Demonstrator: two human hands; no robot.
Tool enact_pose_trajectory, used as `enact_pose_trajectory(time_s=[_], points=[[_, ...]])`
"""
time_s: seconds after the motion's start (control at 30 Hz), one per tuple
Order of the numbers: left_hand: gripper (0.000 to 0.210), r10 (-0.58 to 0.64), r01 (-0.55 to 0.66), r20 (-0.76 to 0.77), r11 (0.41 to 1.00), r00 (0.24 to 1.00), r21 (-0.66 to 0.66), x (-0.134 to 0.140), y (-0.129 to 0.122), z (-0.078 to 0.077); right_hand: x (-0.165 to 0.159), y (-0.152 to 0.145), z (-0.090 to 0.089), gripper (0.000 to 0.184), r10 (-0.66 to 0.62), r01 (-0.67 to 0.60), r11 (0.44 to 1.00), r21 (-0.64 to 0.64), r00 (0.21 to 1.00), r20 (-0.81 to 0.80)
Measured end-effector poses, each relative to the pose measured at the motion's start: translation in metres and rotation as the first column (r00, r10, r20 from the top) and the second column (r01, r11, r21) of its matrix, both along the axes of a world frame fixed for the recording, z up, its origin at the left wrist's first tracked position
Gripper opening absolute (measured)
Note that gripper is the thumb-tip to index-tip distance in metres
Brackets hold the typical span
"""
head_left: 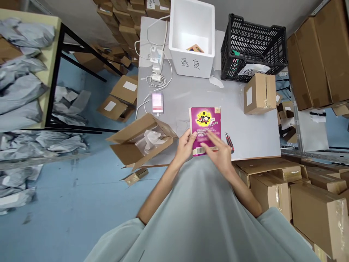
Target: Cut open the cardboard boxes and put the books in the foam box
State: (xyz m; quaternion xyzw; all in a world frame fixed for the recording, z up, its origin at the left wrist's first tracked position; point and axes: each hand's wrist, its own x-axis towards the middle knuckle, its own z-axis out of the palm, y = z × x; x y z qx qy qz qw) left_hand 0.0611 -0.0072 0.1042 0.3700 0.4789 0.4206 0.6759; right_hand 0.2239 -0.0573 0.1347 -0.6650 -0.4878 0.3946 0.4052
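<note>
A purple book [205, 120] with a yellow cartoon patch and a barcode is held upright in front of me at the table's near edge. My left hand [186, 145] grips its left side, thumb on the front cover. Across the lower right of the cover lies my right hand [220, 151], its fingers stretched out, slightly blurred. Just right of that hand, a red and black utility knife [229, 142] rests on the table. Left of the book stands an open cardboard box [143, 142] with clear and white plastic packing inside.
On the grey table [253, 134] are a white foam box [192, 65] holding a colourful item, a black crate [253, 40], a closed carton [259, 94], a charging phone [157, 103] and a power strip [156, 60]. Grey parcels [24, 83] lie left; cartons [319, 207] are stacked right.
</note>
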Motion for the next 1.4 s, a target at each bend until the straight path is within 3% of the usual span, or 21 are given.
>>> enact_pose_trajectory(time_s=[0.1,0.13,0.2,0.3,0.47,0.6,0.77,0.97,1.07,1.2,1.33,1.4], points=[[0.073,-0.055,0.064,0.114,0.995,0.992,-0.079,-0.013,0.003,-0.002,0.035,0.011,-0.001,0.066,-0.207,0.201,0.977,-0.065,0.973,-0.102],[0.073,-0.062,0.076,0.138,0.992,0.988,-0.098,-0.016,0.003,-0.003,0.045,0.015,-0.004,0.069,-0.211,0.189,0.973,-0.135,0.962,-0.174],[0.074,-0.065,0.085,0.159,0.990,0.985,-0.117,-0.020,0.002,-0.005,0.060,0.019,-0.010,0.068,-0.138,0.044,0.962,-0.269,0.930,-0.341],[0.076,-0.063,0.081,0.150,0.990,0.987,-0.119,-0.021,0.002,-0.009,0.064,0.019,-0.015,0.059,-0.064,-0.100,0.945,-0.310,0.877,-0.477],[0.078,-0.037,0.052,0.127,0.992,0.991,-0.117,-0.023,0.003,-0.013,0.052,0.017,-0.015,0.060,-0.107,-0.014,0.963,-0.271,0.898,-0.426],[0.075,-0.033,0.045,0.108,0.993,0.994,-0.105,-0.024,0.004,-0.010,0.054,0.021,-0.020,0.059,-0.073,-0.032,0.967,-0.253,0.915,-0.396],[0.075,-0.006,0.006,-0.007,1.000,1.000,-0.006,-0.012,0.006,0.001,0.045,0.019,-0.019,0.058,-0.170,0.157,0.982,-0.105,0.977,-0.128],[0.068,0.034,-0.023,-0.145,0.996,0.989,0.081,0.010,-0.009,0.020,0.000,0.006,-0.002,0.080,0.030,-0.067,0.991,-0.119,0.957,-0.287],[0.070,-0.017,0.034,-0.165,0.995,0.986,0.098,0.014,-0.019,0.024,-0.008,0.009,-0.004,0.074,-0.008,-0.037,0.992,-0.120,0.935,-0.354],[0.067,-0.065,0.090,-0.187,0.987,0.980,0.130,0.008,-0.013,0.012,0.011,0.016,-0.016,0.068,-0.114,0.036,0.984,-0.174,0.879,-0.463],[0.067,0.095,-0.073,-0.336,0.994,0.937,0.078,-0.016,0.011,-0.012,0.040,0.012,-0.023,0.062,-0.104,-0.048,0.966,-0.256,0.829,-0.550],[0.067,-0.014,0.002,-0.272,0.999,0.962,-0.047,-0.028,0.017,-0.021,0.049,0.007,-0.025,0.061,-0.097,-0.070,0.961,-0.269,0.823,-0.559]])
